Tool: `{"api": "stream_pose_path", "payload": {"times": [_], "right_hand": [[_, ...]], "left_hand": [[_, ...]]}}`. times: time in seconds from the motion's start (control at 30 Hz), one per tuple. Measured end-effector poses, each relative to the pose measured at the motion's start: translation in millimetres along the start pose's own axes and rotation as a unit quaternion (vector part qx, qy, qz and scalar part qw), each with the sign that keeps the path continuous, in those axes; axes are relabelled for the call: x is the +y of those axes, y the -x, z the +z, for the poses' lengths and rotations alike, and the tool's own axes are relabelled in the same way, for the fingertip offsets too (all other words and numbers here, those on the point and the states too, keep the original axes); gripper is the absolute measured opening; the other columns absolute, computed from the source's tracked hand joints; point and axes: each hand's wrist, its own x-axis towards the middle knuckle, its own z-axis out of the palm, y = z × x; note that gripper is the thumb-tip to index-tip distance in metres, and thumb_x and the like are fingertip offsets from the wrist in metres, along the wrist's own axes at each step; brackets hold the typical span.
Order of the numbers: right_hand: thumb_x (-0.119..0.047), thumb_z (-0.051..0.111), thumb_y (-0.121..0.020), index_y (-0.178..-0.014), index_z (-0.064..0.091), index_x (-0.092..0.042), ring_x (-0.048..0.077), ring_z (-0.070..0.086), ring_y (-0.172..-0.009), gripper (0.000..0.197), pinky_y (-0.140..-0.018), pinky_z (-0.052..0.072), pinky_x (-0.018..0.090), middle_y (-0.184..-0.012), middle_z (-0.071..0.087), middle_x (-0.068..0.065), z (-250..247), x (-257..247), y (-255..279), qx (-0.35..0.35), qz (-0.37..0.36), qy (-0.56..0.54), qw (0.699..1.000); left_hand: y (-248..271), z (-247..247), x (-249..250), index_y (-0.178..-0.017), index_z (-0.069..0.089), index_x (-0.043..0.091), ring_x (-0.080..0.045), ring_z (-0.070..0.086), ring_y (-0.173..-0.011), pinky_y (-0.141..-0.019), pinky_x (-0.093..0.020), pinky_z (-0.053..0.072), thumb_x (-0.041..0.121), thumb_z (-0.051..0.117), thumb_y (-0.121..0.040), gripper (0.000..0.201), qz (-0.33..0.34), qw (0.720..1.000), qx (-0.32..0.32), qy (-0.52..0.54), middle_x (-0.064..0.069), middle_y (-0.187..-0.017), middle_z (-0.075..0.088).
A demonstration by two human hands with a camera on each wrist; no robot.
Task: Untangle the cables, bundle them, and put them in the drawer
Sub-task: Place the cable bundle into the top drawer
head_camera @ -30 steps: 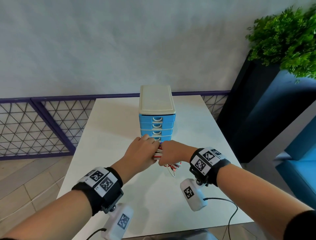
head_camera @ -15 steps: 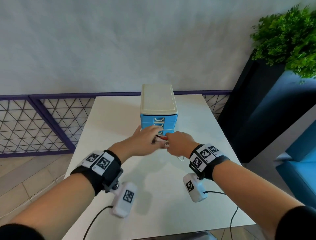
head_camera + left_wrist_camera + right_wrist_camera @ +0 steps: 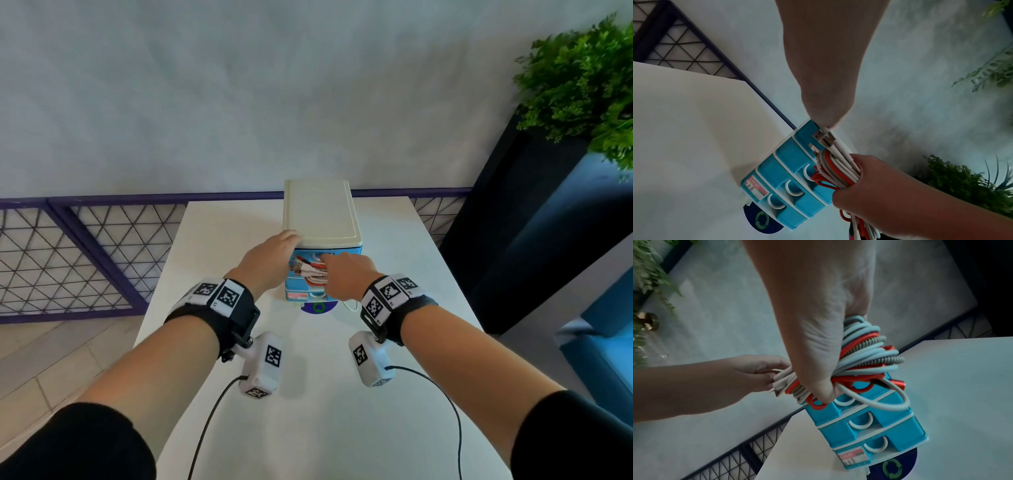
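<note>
The cable bundle (image 3: 863,356) sits clamped in the right hand (image 3: 818,331), fingers curled round it, before the upper drawers of the blue drawer unit (image 3: 865,423) on the tabletop (image 3: 387,246). The left hand (image 3: 824,91) pinches its plug ends. Wrist views show four drawer handles

Count-wise: two hands (image 3: 270,260) (image 3: 346,277), one cable bundle (image 3: 313,272), one drawer unit (image 3: 322,212) showing four drawers, one bench (image 3: 342,394), one plant (image 3: 582,85).
</note>
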Motion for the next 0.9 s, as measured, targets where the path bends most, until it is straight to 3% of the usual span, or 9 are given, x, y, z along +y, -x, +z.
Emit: {"api": "stream_pose_path", "payload": {"times": [0.07, 0.13, 0.27, 0.4, 0.5, 0.57, 0.7, 0.83, 0.9], "right_hand": [[-0.022, 0.051, -0.086, -0.136, 0.040, -0.020, 0.024, 0.061, -0.089, 0.052, -0.069, 0.047, 0.032, -0.111, 0.062, 0.004, 1, -1, -4, -0.008, 0.007, -0.019, 1.000], [-0.023, 0.052, -0.085, -0.125, 0.046, -0.020, 0.024, 0.060, -0.087, 0.041, -0.070, 0.048, 0.033, -0.109, 0.064, 0.002, 0, -2, -7, -0.009, 0.014, -0.044, 0.999], [-0.026, 0.058, -0.079, -0.101, 0.053, -0.021, 0.020, 0.058, -0.080, 0.023, -0.067, 0.045, 0.031, -0.097, 0.065, -0.002, -12, 2, -4, -0.043, -0.006, -0.048, 0.998], [-0.026, 0.064, -0.077, -0.103, 0.058, -0.017, 0.020, 0.063, -0.084, 0.029, -0.073, 0.051, 0.031, -0.095, 0.065, 0.001, -29, 6, 10, -0.123, -0.041, -0.062, 0.990], [-0.023, 0.065, -0.078, -0.097, 0.057, -0.019, 0.014, 0.058, -0.073, 0.021, -0.064, 0.046, 0.024, -0.083, 0.062, -0.003, -47, 12, 16, -0.129, -0.033, -0.118, 0.984], [-0.024, 0.066, -0.078, -0.096, 0.055, -0.021, 0.011, 0.056, -0.068, 0.021, -0.059, 0.043, 0.022, -0.079, 0.060, -0.005, -57, 15, 14, -0.110, -0.019, -0.130, 0.985], [-0.028, 0.062, -0.076, -0.096, 0.053, -0.017, 0.020, 0.057, -0.070, 0.024, -0.064, 0.045, 0.031, -0.081, 0.059, 0.001, -63, 15, 6, -0.051, 0.032, -0.046, 0.997], [-0.022, 0.056, -0.083, -0.088, 0.049, -0.014, 0.015, 0.045, -0.058, 0.012, -0.064, 0.040, 0.031, -0.071, 0.049, -0.001, -57, 1, 1, -0.079, 0.051, 0.104, 0.990], [-0.023, 0.056, -0.085, -0.088, 0.049, -0.015, 0.015, 0.047, -0.061, 0.012, -0.067, 0.041, 0.030, -0.070, 0.047, -0.002, -48, -7, -4, -0.088, 0.055, 0.131, 0.986]], "left_hand": [[-1, 1, -4, -0.137, 0.042, 0.013, -0.019, 0.041, -0.129, -0.099, -0.041, 0.044, -0.002, 0.041, -0.090, 0.049, 0.001, 1.000, -0.002, -0.002, -0.001, -0.146, 0.039], [-4, 3, -11, -0.133, 0.046, 0.014, -0.020, 0.045, -0.126, -0.097, -0.042, 0.045, -0.002, 0.041, -0.089, 0.046, 0.007, 1.000, 0.006, 0.005, -0.001, -0.142, 0.044], [-13, 5, -21, -0.113, 0.059, 0.015, -0.022, 0.056, -0.105, -0.083, -0.040, 0.049, 0.014, 0.043, -0.097, 0.023, 0.019, 0.997, 0.058, 0.043, -0.002, -0.116, 0.059], [-18, 4, -22, -0.111, 0.061, 0.016, -0.019, 0.055, -0.104, -0.077, -0.032, 0.047, 0.021, 0.058, -0.091, 0.021, 0.018, 0.997, 0.066, 0.019, 0.001, -0.112, 0.060], [-22, 1, -18, -0.111, 0.057, 0.019, -0.018, 0.051, -0.108, -0.073, -0.031, 0.043, 0.022, 0.068, -0.082, 0.032, 0.007, 0.999, 0.034, -0.009, 0.004, -0.115, 0.055], [-25, 0, -20, -0.117, 0.052, 0.021, -0.017, 0.047, -0.111, -0.074, -0.034, 0.043, 0.034, 0.077, -0.073, 0.052, -0.005, 1.000, -0.006, -0.012, 0.004, -0.118, 0.050], [-25, 1, -21, -0.125, 0.041, 0.017, -0.023, 0.041, -0.115, -0.087, -0.048, 0.047, 0.056, 0.084, -0.049, 0.096, 0.009, 0.997, -0.072, -0.033, -0.001, -0.123, 0.041], [-23, 3, -20, -0.118, 0.040, 0.012, -0.023, 0.039, -0.111, -0.094, -0.043, 0.042, 0.057, 0.086, -0.046, 0.096, 0.020, 0.995, -0.092, -0.032, -0.002, -0.121, 0.038], [-20, 1, -21, -0.127, 0.040, 0.012, -0.023, 0.039, -0.120, -0.101, -0.041, 0.039, 0.046, 0.086, -0.056, 0.092, 0.018, 0.994, -0.098, 0.032, -0.003, -0.129, 0.038]]}}
